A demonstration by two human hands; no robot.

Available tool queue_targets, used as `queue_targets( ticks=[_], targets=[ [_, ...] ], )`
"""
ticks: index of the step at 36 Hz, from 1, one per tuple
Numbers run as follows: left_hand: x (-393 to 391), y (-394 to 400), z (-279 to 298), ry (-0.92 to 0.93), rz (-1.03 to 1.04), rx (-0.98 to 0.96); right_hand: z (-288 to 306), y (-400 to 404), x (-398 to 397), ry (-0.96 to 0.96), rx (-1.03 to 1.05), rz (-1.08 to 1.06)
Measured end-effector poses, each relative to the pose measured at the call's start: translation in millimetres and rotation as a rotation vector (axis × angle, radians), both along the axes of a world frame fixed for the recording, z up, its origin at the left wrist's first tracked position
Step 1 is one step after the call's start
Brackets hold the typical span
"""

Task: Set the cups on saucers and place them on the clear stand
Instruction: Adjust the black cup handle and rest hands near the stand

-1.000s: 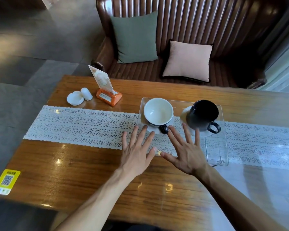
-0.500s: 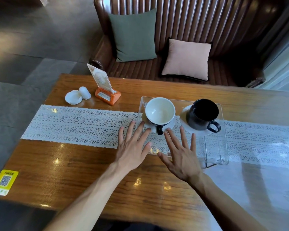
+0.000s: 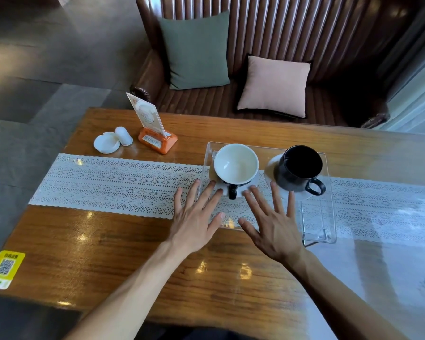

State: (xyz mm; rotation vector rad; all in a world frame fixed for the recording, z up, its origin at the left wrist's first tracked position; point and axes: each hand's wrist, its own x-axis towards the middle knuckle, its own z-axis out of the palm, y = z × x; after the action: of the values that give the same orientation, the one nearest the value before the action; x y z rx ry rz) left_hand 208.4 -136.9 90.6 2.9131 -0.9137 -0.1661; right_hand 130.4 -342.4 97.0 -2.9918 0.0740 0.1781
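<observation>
A clear stand (image 3: 317,217) sits on the lace runner at table centre. On it stand a white cup (image 3: 236,165) with a black handle, on a white saucer (image 3: 253,186), and a black cup (image 3: 298,169) on a second white saucer (image 3: 270,168). My left hand (image 3: 196,217) hovers flat with fingers spread at the stand's front left corner, fingertips just short of the white cup. My right hand (image 3: 275,224) is spread over the stand's front edge, below and between the two cups. Neither hand holds anything.
A white lace runner (image 3: 113,182) crosses the wooden table (image 3: 123,253). At back left stand an orange menu holder (image 3: 157,141), a white ashtray (image 3: 106,143) and a small white shaker (image 3: 123,136). A leather sofa with two cushions lies beyond the table.
Both hands stay spread and empty in front of the cups, having shifted only slightly. The cups and stand have not moved.
</observation>
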Motion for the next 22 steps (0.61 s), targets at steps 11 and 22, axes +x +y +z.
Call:
queue_targets(
  ticks=[11, 22],
  targets=[
    [10, 8, 3, 0.000, -0.043, -0.008, -5, 9, -7, -0.005, 0.053, -0.043],
    [9, 8, -4, -0.039, -0.018, -0.021, -4, 9, 1, 0.016, 0.055, -0.051]
  ],
)
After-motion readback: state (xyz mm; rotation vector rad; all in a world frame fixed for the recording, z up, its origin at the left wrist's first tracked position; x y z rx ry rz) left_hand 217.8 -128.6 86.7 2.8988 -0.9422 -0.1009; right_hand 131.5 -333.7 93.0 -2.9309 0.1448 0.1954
